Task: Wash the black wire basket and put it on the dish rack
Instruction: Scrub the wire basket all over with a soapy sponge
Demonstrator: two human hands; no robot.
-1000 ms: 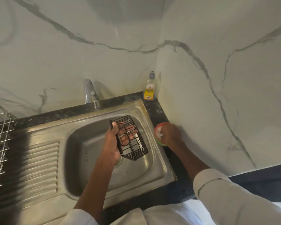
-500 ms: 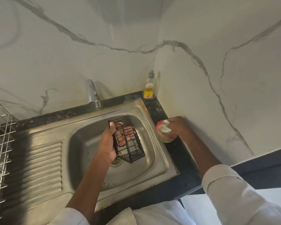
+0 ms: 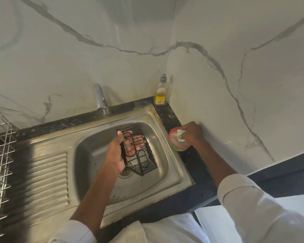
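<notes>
Black wire basket (image 3: 138,151) held over stainless steel sink (image 3: 172,160) in curled left hand (image 3: 120,153), for draining presumably; right hand (image 3: 189,133) pinching pale scrubbing cloth (image 3: 180,135) in round red-and-green soap tub (image 3: 178,143) on tabletop (image 3: 191,160), seemingly loading soap.

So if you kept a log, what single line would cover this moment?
stage: soaping | left hand: grips black wire basket over steel sink | right hand: pinches pale scrub pad on round soap tub | dish rack: basket not there

A home kitchen: steel sink (image 3: 172,137) with tap (image 3: 100,99), dish rack (image 3: 0,137), marble-tiled wall (image 3: 112,41), soap bottle (image 3: 161,92).
</notes>
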